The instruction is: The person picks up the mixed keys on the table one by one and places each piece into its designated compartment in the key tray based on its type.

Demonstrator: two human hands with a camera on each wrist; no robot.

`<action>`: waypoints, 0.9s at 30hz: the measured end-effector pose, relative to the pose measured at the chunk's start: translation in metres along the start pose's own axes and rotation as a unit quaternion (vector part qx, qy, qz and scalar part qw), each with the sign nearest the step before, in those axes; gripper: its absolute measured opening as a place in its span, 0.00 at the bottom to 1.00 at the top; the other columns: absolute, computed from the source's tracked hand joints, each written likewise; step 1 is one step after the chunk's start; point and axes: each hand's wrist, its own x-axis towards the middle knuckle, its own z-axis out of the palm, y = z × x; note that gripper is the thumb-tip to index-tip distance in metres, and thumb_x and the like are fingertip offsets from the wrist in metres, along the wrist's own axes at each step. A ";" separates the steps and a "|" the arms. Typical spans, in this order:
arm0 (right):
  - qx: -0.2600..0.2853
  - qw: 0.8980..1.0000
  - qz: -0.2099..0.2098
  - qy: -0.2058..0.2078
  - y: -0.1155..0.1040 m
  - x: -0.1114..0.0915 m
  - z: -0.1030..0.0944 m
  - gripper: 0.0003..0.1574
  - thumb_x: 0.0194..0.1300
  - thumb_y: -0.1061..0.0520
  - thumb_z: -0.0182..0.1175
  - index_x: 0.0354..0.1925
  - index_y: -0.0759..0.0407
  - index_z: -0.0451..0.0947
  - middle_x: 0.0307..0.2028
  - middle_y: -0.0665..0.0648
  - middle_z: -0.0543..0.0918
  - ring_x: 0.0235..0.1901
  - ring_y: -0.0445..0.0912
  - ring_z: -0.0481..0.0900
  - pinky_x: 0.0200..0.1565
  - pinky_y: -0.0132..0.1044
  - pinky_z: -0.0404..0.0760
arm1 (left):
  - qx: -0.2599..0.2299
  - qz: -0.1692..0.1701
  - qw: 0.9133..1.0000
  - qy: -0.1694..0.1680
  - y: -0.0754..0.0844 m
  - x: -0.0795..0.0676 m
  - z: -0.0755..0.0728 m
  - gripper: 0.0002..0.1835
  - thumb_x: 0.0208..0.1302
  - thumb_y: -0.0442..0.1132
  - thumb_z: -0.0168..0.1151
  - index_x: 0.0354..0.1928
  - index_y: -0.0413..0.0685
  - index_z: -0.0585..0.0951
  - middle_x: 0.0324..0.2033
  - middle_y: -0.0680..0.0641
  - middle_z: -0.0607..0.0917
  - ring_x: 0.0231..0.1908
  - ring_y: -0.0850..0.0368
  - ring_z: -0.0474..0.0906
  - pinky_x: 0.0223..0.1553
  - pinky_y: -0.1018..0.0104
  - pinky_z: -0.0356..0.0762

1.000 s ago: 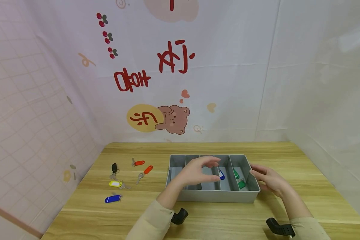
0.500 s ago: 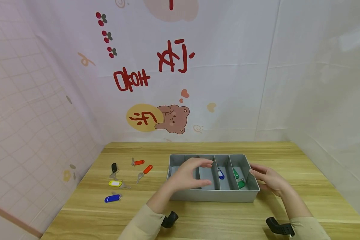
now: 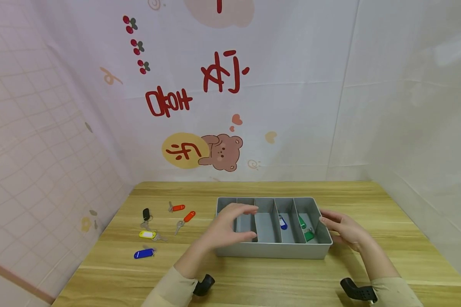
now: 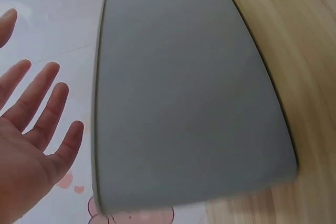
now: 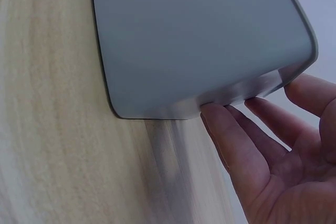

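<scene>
From the head view, I see the grey tray [image 3: 270, 250] sitting lengthwise on the table [image 3: 284, 281], long wall towards the person, so every compartment lies within reach of both hands. The left hand [image 3: 226, 226] hovers over its left end, thumb and fingers spread, nothing between them; it hides part of that end, so I can't tell what may lie there. The right hand [image 3: 343, 230] rests at the opposite end, probably to stop the tray sliding. Two green tags [image 3: 309, 234] share the rightmost compartment and a blue tag [image 3: 283, 222] lies in the next, the divider keeping the colours apart. Over to the left, well apart from the tray, lie a black tag [image 3: 146, 214], a yellow tag [image 3: 147, 234], a loose blue tag [image 3: 144, 253] and two red tags [image 3: 190, 216], all with keys, spaced so each could be picked up singly.

From the left wrist, the tray's long wall fills the middle; the left hand's fingers fan out beside it, holding nothing.

From the right wrist, the right hand's fingertips touch the end wall, thumb by the rim. Those fingers run fairly straight: more a brace than a grasp, I'd say.
</scene>
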 end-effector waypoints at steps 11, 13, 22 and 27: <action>0.002 1.000 0.000 -0.001 0.000 0.000 0.000 0.44 0.78 0.52 0.50 0.75 0.75 0.42 0.71 0.78 0.52 0.56 0.45 0.75 0.51 0.46 0.80 | 0.003 -0.020 0.999 0.028 -0.015 -0.024 -0.015 0.30 0.57 0.44 0.75 0.62 0.52 0.78 0.57 0.55 0.80 0.58 0.56 0.72 0.57 0.52 0.72; 0.000 1.000 0.001 0.001 0.000 0.000 0.000 0.44 0.78 0.52 0.51 0.75 0.75 0.42 0.71 0.78 0.52 0.56 0.45 0.74 0.51 0.46 0.80 | 0.005 -0.027 0.999 0.031 -0.017 -0.029 -0.019 0.30 0.58 0.44 0.75 0.63 0.52 0.78 0.57 0.54 0.80 0.58 0.55 0.73 0.57 0.51 0.73; 0.003 1.000 0.002 0.007 0.001 0.000 0.000 0.43 0.78 0.53 0.51 0.74 0.75 0.43 0.70 0.77 0.55 0.55 0.46 0.76 0.51 0.46 0.80 | 0.024 -0.062 0.996 0.060 -0.027 -0.052 -0.036 0.30 0.56 0.43 0.76 0.62 0.53 0.78 0.58 0.53 0.80 0.58 0.52 0.73 0.56 0.47 0.73; 0.009 1.000 0.002 0.005 0.001 0.000 0.000 0.44 0.77 0.53 0.52 0.75 0.75 0.43 0.70 0.77 0.55 0.55 0.47 0.76 0.51 0.46 0.80 | 0.053 -0.041 0.996 0.067 -0.035 -0.063 -0.042 0.31 0.55 0.40 0.76 0.62 0.50 0.78 0.57 0.49 0.81 0.58 0.51 0.74 0.54 0.48 0.75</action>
